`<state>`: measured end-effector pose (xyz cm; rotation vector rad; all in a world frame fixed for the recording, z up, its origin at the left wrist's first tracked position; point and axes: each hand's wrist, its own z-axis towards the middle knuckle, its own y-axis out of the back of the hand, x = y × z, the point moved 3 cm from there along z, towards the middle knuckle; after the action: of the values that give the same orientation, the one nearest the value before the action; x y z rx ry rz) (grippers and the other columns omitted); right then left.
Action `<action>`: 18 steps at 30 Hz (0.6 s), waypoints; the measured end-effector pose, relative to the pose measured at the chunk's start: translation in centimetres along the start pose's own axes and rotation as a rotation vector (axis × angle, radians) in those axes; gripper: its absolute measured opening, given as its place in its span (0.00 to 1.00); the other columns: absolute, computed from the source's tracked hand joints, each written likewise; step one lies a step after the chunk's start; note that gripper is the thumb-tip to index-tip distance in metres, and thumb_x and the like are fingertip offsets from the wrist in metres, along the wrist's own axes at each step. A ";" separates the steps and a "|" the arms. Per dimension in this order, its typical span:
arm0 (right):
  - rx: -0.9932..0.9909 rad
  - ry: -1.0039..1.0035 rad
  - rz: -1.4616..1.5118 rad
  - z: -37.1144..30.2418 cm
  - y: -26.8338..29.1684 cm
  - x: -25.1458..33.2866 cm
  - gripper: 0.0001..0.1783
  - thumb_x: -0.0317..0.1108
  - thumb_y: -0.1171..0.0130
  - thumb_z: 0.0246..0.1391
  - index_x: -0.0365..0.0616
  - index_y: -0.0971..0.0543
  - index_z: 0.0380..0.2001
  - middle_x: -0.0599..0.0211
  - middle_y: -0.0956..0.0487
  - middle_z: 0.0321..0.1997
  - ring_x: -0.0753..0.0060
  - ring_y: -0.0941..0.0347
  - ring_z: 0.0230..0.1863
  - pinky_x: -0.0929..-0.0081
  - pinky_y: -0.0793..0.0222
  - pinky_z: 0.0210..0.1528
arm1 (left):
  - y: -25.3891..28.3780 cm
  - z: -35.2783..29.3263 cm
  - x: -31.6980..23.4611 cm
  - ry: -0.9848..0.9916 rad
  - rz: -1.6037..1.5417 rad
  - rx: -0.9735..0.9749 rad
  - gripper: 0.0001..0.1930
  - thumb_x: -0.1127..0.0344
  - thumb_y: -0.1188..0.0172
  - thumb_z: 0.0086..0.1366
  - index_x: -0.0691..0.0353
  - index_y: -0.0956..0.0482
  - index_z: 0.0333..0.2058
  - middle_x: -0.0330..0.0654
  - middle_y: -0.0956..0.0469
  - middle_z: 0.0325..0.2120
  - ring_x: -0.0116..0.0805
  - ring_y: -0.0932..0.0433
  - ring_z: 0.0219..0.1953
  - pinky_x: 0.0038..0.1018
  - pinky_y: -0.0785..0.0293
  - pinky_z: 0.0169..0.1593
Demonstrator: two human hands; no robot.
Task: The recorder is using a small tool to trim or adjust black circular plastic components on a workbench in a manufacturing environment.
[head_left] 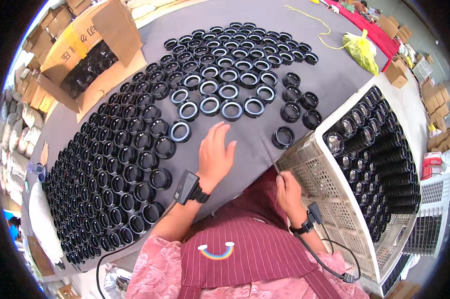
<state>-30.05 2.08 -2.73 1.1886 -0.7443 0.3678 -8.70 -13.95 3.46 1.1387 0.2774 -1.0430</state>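
My left hand (217,153) is over the grey tabletop with its fingers stretched out and nothing in them. Just beyond its fingertips stand black rings with pale inner rims, the nearest being a pale-rimmed ring (180,131) and another ring (232,109). By the table's near edge, my right hand (289,193) is closed around a thin dark rod (272,157). The rod slants away and leftward over the table, its far end blurred, so its kind is unclear. A single black ring (284,137) sits to the right of the rod, beside the crate.
Rows of plain black rings (118,169) cover the table's left side. An opened cardboard box (88,65) with dark parts stands far left. At right, a white plastic crate (304,164) holds stacked black cylindrical parts. A yellow-green bag (360,52) lies far right; cables run from both wrists.
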 end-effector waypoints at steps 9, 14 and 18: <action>-0.128 -0.144 -0.007 2.0 1.9 -3.8 0.15 0.37 0.45 0.63 0.37 0.20 0.45 0.43 0.19 0.38 0.41 0.21 0.41 0.57 0.26 0.44 | -3.3 3.4 1.0 -0.058 0.144 -0.049 0.24 0.69 0.38 0.61 0.64 0.30 0.56 0.53 0.29 0.58 0.54 0.25 0.53 0.43 0.27 0.53; -0.134 -0.354 0.081 5.1 1.6 -3.6 0.15 0.37 0.45 0.64 0.34 0.21 0.44 0.45 0.18 0.35 0.47 0.20 0.37 0.60 0.26 0.42 | -4.4 3.9 1.6 -0.053 0.201 -0.041 0.25 0.69 0.37 0.61 0.63 0.31 0.57 0.53 0.29 0.59 0.54 0.25 0.53 0.44 0.29 0.53; -0.124 -0.327 0.222 2.5 0.2 -4.7 0.14 0.36 0.44 0.64 0.34 0.21 0.43 0.58 0.19 0.30 0.67 0.22 0.32 0.69 0.28 0.38 | -4.7 4.3 2.1 -0.043 0.219 -0.014 0.22 0.69 0.36 0.60 0.62 0.28 0.53 0.49 0.24 0.50 0.51 0.24 0.48 0.44 0.28 0.49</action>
<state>-34.28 0.41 -5.39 1.0624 -1.1732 0.3080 -12.59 -18.87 1.13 1.1063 0.1224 -0.8700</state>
